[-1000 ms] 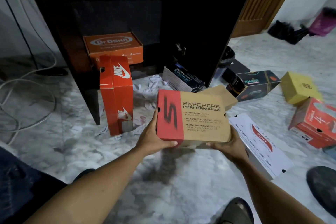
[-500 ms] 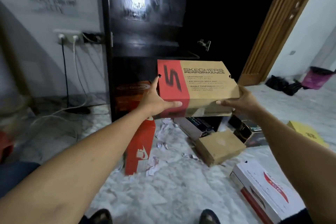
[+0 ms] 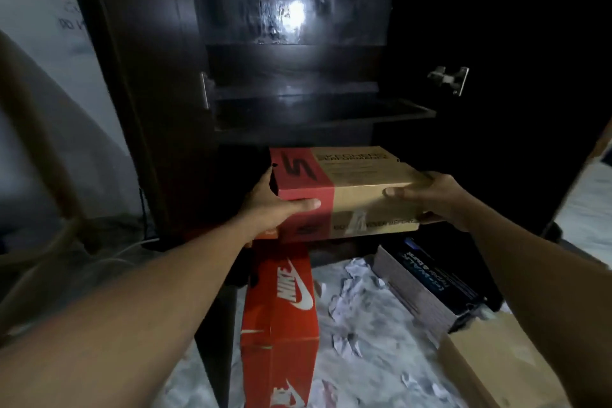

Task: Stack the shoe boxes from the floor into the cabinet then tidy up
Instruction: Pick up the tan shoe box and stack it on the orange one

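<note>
The box [image 3: 347,182] is stiff cardboard, red at one end and brown over the rest. It looks light enough to carry with arms out, though I cannot tell whether shoes are inside. The walls would dent under a hard squeeze, and the lid is a loose cap, so the safe hold is at the two short ends, with support under the base. That is how it is held: the left hand [image 3: 271,205] clasps the red end, thumb laid across the front face, and the right hand [image 3: 430,197] clasps the brown end, thumb on the front and fingers tucked out of sight.

The box lies flat with its lid up. Its long axis runs left to right, with the red end to the left and a long side facing the person. It is in the air at the mouth of the cabinet [image 3: 165,76], just under the shelf [image 3: 314,113].

Below, a Nike box [image 3: 281,308] stands on end against the cabinet's edge. A dark box [image 3: 427,278], a brown box [image 3: 490,361] and paper scraps [image 3: 351,305] lie on the floor.
</note>
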`<state>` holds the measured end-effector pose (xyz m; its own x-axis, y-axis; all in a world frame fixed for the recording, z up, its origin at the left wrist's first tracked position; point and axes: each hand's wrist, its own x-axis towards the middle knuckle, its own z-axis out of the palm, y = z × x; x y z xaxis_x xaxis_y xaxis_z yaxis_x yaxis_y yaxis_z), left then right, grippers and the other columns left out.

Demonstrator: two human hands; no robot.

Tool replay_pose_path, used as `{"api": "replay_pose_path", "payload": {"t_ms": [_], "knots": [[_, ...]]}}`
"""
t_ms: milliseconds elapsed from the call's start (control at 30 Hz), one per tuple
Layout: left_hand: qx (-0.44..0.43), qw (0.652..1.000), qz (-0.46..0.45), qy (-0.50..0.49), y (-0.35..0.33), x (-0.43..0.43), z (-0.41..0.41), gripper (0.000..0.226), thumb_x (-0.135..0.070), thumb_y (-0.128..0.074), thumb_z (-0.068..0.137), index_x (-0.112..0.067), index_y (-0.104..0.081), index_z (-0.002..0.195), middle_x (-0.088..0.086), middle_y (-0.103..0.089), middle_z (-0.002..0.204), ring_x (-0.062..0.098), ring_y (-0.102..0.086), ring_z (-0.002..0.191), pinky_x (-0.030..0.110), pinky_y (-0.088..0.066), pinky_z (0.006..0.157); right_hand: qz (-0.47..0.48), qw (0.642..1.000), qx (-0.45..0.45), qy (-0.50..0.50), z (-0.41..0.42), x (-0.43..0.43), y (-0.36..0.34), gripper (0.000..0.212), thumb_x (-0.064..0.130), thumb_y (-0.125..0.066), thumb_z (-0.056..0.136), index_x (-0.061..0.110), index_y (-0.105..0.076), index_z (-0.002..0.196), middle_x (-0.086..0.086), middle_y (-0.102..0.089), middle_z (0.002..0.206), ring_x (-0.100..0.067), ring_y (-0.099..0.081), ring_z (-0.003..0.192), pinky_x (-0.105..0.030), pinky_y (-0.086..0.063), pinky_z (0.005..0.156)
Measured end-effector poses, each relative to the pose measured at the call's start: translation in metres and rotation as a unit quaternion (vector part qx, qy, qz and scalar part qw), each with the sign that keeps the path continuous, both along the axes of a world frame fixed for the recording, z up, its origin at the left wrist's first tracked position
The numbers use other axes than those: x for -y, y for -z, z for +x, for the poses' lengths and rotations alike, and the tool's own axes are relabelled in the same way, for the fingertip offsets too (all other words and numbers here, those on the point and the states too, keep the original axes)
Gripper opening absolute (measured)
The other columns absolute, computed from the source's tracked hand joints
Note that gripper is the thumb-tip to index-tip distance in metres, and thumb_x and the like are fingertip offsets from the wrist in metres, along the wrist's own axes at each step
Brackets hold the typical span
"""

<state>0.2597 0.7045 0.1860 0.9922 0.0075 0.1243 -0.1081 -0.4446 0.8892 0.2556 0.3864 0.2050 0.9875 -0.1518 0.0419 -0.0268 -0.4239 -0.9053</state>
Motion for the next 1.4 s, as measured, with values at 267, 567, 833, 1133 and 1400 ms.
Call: {"api": "replay_pose_path", "payload": {"t_ms": [267,567,833,1133,1400], "knots": [[0.056,0.997,0.014,-0.045,0.043,-0.006,0.085,0.122,-0.042,-0.098,0.049,-0.041,-0.029,0.15,-0.014,-0.064,0.129,0.008,-0.06,0.116,0.031,-0.046,0.106,0.11,0.992,0.067,0.01,0.101,-0.028,0.067,0.075,0.01,-0.092,0.062,0.007,-0.055,0.126,0.002,-0.066,0.112,-0.009,-0.065,0.095,-0.016,-0.058,0.076],[0.017,0.986,0.057,-0.155,0.093,-0.033,0.14,0.099,-0.028,-0.092,0.067,-0.022,-0.038,0.15,-0.002,-0.067,0.124,0.018,-0.063,0.114,0.024,-0.046,0.093,0.08,0.994,0.079,-0.014,0.184,-0.07,0.123,0.068,0.028,-0.093,0.063,0.019,-0.061,0.122,0.0,-0.073,0.11,-0.013,-0.071,0.098,-0.037,-0.059,0.088],[-0.046,0.952,0.164,-0.254,0.112,-0.04,0.157,0.074,-0.044,-0.088,0.069,-0.012,-0.056,0.128,0.01,-0.064,0.126,0.03,-0.06,0.116,0.034,-0.052,0.09,0.075,0.994,0.075,0.032,0.213,-0.11,0.163,0.075,0.035,-0.086,0.071,0.015,-0.044,0.13,-0.003,-0.057,0.118,-0.02,-0.064,0.102,-0.039,-0.059,0.086],[-0.041,0.934,0.163,-0.316,0.108,-0.026,0.169,0.059,-0.035,-0.08,0.081,0.002,-0.055,0.12,0.018,-0.036,0.139,0.034,-0.056,0.116,0.038,-0.05,0.095,0.119,0.991,0.057,-0.014,0.233,-0.129,0.171,0.086,0.015,-0.086,0.073,0.021,-0.034,0.141,-0.005,-0.044,0.135,-0.022,-0.059,0.115,-0.028,-0.06,0.078],[0.003,0.949,0.135,-0.283,0.126,-0.04,0.192,0.074,-0.024,-0.074,0.087,0.004,-0.038,0.145,0.015,-0.02,0.162,0.026,-0.018,0.151,0.022,-0.017,0.12,0.145,0.983,0.002,-0.116,0.27,-0.154,0.172,0.083,-0.002,-0.074,0.079,0.024,-0.03,0.144,-0.003,-0.054,0.121,-0.023,-0.062,0.107,-0.026,-0.061,0.067]]}}
